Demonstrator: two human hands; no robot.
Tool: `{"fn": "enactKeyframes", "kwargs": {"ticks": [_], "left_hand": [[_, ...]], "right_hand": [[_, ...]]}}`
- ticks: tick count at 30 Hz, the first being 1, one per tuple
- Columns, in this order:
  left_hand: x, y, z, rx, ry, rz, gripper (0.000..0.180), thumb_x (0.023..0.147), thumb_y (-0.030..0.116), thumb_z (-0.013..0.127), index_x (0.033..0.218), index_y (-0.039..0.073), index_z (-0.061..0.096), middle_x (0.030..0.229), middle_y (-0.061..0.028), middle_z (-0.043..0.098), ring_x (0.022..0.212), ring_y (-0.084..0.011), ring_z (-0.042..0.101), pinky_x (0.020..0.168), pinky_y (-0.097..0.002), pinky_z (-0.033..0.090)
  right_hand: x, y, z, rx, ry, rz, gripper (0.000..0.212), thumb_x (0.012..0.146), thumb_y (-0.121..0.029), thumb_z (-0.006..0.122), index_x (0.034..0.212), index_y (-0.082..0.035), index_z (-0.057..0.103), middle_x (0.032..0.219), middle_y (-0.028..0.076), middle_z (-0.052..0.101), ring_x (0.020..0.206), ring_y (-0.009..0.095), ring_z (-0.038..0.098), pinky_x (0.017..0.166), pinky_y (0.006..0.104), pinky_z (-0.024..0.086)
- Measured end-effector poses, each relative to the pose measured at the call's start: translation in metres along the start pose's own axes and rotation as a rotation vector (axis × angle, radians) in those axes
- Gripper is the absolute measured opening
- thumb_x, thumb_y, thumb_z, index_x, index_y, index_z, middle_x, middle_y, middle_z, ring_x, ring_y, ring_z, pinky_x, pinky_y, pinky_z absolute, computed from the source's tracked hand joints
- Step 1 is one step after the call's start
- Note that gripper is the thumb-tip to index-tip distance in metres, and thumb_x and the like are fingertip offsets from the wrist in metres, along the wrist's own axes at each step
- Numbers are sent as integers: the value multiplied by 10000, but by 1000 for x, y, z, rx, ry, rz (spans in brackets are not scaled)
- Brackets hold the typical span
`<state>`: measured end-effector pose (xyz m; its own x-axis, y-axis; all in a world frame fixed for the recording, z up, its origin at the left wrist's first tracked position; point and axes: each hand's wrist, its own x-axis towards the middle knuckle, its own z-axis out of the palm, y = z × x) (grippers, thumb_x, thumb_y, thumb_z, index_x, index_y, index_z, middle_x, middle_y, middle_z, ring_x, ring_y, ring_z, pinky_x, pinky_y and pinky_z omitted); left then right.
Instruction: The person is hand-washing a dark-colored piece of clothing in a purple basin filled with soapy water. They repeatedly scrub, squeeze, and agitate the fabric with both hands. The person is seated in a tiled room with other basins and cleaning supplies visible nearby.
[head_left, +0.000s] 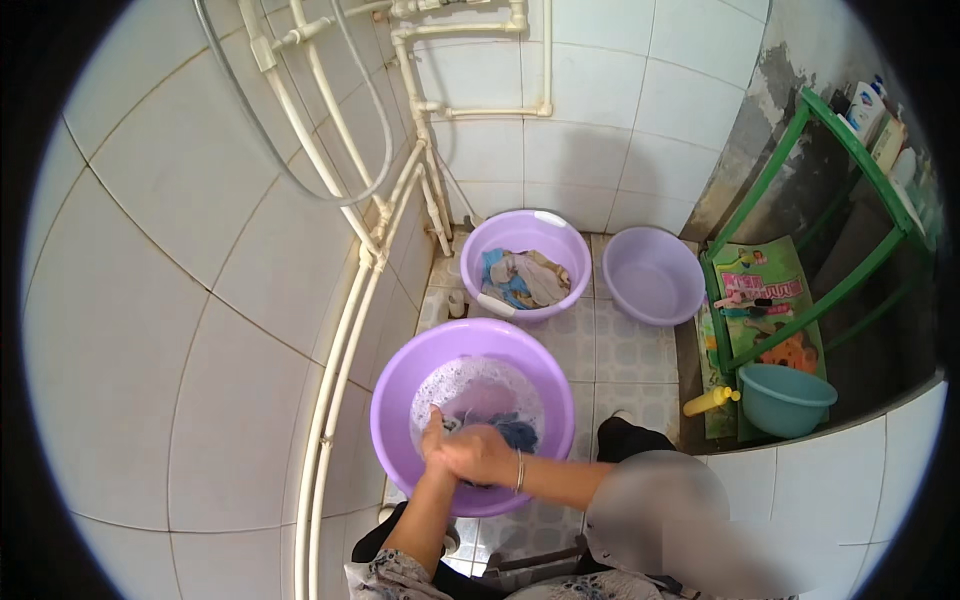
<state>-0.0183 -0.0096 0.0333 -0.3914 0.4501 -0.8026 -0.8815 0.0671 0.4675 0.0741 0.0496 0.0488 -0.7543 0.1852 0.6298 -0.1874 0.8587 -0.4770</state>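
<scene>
Pipes [335, 390]: left of both hands.
Purple basin [394, 385]: rim rings the hands, open room ahead.
Left hand [434, 438]: over sudsy water [475, 372]; cannot tell its grip.
Right hand [478, 455]: across left wrist, finger closure hidden.
Blue cloth [518, 434]: beyond right hand, crumpled, soaked.

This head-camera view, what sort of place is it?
Probably a bathroom or small washroom, judging by the tiled walls, the off-white pipes running along them, and the large purple basin of soapy water with cloth in it.

Pink lettering [770, 287], on green illustrated sheet [784, 263]
</scene>
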Motion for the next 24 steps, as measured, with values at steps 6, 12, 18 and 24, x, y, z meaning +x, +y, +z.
{"fn": "enactKeyframes", "kwargs": {"ticks": [6, 12, 18, 24], "left_hand": [[-12, -26, 13, 125, -244, -101, 644, 902, 550, 448, 1281, 29, 450, 1217, -137, 557, 1087, -287, 554, 936, -430, 449], [-36, 37, 8, 163, -339, 502, 180, 862, 198, 601, 857, 20, 625, 830, -89, 626, 749, -178, 610, 681, -302, 492], [-10, 31, -1, 32, -90, 438, 271, 945, 264, 490, 1029, 10, 537, 941, -92, 605, 813, -205, 609, 719, -349, 512], [12, 15, 6, 153, -74, 512, 309, 949, 326, 471, 822, 63, 571, 672, -50, 563, 546, -193, 536, 493, -306, 445]], "right_hand": [[25, 47, -35, 104, -113, 582, 235, 858, -312, 589, 891, -80, 593, 709, 117, 629, 663, 313, 623, 591, 405, 479], [22, 56, -64, 350, -368, 645, 339, 822, -341, 643, 931, -22, 612, 783, 179, 625, 768, 305, 626, 683, 374, 469], [25, 58, -51, 612, -53, 605, 253, 824, -59, 498, 1044, 13, 601, 961, 179, 644, 908, 227, 625, 843, 334, 462], [21, -25, -23, 349, -52, 287, 175, 790, -171, 615, 936, -84, 572, 687, 144, 609, 646, 329, 623, 614, 394, 492]]}}
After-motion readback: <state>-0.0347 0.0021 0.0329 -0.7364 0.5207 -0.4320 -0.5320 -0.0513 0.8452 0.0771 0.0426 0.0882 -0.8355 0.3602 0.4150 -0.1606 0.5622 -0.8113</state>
